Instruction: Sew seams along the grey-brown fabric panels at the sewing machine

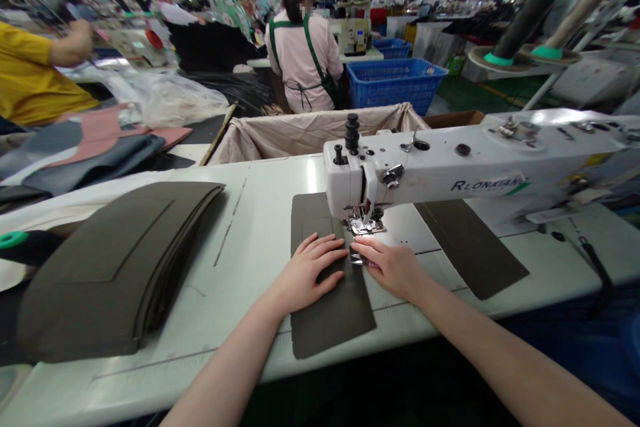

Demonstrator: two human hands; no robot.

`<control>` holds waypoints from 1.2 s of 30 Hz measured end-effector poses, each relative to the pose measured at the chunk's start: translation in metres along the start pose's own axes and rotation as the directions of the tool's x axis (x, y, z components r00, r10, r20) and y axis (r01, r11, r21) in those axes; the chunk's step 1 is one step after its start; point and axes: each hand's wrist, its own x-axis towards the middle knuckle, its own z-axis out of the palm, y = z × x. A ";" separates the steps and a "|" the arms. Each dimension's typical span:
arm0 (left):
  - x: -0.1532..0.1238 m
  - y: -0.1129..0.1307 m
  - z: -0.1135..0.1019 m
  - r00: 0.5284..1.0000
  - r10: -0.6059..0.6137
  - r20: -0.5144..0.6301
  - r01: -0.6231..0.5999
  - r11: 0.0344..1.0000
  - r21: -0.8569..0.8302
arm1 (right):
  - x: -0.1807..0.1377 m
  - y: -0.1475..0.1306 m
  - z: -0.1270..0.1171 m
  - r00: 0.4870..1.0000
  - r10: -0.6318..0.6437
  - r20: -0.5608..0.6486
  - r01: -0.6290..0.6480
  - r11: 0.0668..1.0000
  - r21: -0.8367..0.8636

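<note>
Matt, dark olive-grey cloth panel (330,310), felt-like in look, flat under left hand (307,271) and right hand (393,268). Same matt cloth in stack of panels (115,267) and in 1 loose strip (470,248). Glossy white painted casing on sewing machine (475,167). Bright bare metal at presser foot (367,225). 2 black knobs (353,130), dull plastic by the look. Smooth pale tabletop (250,247), faintly sheeny, marked with dark scuffs. Beige woven cloth liner (300,132), creased and matt. Blue plastic crate (395,80), latticed, mildly shiny. Clear plastic sheeting (170,99), crinkled and glossy. 2 thread cones (530,13), matt wound thread, green plastic ends.
</note>
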 end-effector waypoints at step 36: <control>0.001 -0.003 0.006 0.993 -0.085 -0.081 0.085 0.996 -0.003 | 0.000 -0.001 -0.001 1.000 -0.007 0.006 0.007 1.000 0.010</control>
